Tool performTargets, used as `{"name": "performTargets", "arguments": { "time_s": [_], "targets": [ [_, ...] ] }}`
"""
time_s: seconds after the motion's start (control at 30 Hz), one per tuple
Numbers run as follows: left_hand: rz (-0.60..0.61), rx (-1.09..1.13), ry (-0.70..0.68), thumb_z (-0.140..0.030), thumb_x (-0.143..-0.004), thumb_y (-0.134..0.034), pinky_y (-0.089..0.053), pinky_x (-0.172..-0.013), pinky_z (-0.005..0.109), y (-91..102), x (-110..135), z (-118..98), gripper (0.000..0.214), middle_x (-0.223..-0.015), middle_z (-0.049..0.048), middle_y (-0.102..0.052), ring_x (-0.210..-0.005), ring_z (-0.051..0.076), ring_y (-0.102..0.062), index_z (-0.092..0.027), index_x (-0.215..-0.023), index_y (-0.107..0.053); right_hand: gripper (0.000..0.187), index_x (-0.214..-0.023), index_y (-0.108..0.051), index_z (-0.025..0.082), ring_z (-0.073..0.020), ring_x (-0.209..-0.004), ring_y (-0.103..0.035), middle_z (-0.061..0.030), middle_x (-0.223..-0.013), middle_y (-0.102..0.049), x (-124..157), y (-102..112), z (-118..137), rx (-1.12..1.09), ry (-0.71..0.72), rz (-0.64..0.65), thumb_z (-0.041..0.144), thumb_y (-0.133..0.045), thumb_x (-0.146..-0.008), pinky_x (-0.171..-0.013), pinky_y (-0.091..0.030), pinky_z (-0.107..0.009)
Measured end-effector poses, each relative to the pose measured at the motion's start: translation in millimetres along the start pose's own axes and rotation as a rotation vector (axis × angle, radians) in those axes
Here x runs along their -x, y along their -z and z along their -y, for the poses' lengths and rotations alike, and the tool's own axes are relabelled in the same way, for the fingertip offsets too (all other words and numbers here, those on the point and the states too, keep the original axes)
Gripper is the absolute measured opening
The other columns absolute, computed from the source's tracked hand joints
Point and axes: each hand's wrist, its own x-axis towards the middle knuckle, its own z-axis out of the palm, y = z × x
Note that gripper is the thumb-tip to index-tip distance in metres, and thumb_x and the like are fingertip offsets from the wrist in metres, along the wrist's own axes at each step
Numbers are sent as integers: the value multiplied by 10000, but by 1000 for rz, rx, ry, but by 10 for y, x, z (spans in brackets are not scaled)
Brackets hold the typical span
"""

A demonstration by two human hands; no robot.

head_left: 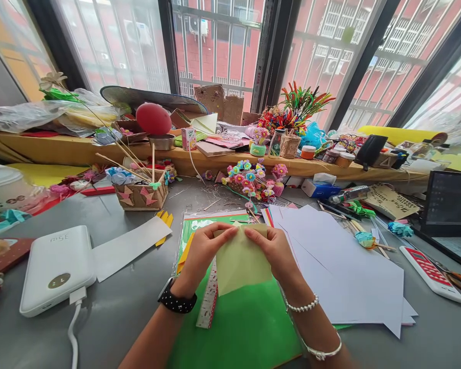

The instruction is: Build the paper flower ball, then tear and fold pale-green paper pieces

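A pale yellow sheet of paper (241, 264) is held up over a bright green sheet (245, 323) near the table's front edge. My left hand (203, 251) pinches its upper left corner, with a black watch on the wrist. My right hand (274, 251) pinches the upper right corner, with bead bracelets on the wrist. Both sets of fingers press together along the top fold. A patterned ruler (210, 297) lies under the left side of the paper.
White sheets (341, 261) are stacked at the right. A white power bank (55, 269) with a cable lies at the left beside a white strip (128, 246). A paper basket (141, 195), paper flowers (253, 179), a calculator (430, 271) and a laptop (451, 205) surround them.
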Motion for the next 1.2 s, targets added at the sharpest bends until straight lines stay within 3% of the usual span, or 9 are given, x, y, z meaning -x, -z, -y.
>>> {"name": "performTargets", "arguments": {
  "time_s": [0.17, 0.27, 0.73, 1.2],
  "targets": [
    [40, 149, 125, -264, -551, -708, -415, -494, 185, -23, -12, 10, 366, -666, -5, -621, -570, 116, -555, -162, -874, -566, 337, -737, -650, 121, -152, -530, -563, -51, -644, -645, -7, 10, -18, 116, 80, -82, 430, -649, -601, -459, -418, -238],
    [17, 189, 126, -251, -554, -710, -427, -491, 190, -31, -16, 35, 445, -657, -18, -624, -563, 119, -570, -178, -944, -508, 350, -724, -652, 119, -168, -549, -579, -60, -659, -657, -19, 14, -13, 112, 80, -79, 433, -665, -571, -470, -427, -248],
    [31, 397, 130, -234, -585, -695, -428, -456, 197, -90, 30, 35, 343, -610, -54, -596, -508, 118, -579, -200, -798, -428, 274, -704, -637, 120, -141, -487, -570, -29, -578, -643, -17, -31, -22, -185, -84, -35, 342, -711, -561, -478, -455, -247],
    [33, 451, 144, -201, -611, -685, -458, -479, 200, -88, 30, 37, 337, -653, -50, -626, -504, 102, -586, -206, -814, -416, 286, -723, -629, 146, -168, -502, -601, -32, -604, -664, -13, -27, -9, -171, -113, -60, 364, -709, -555, -487, -471, -267]
  ]
}}
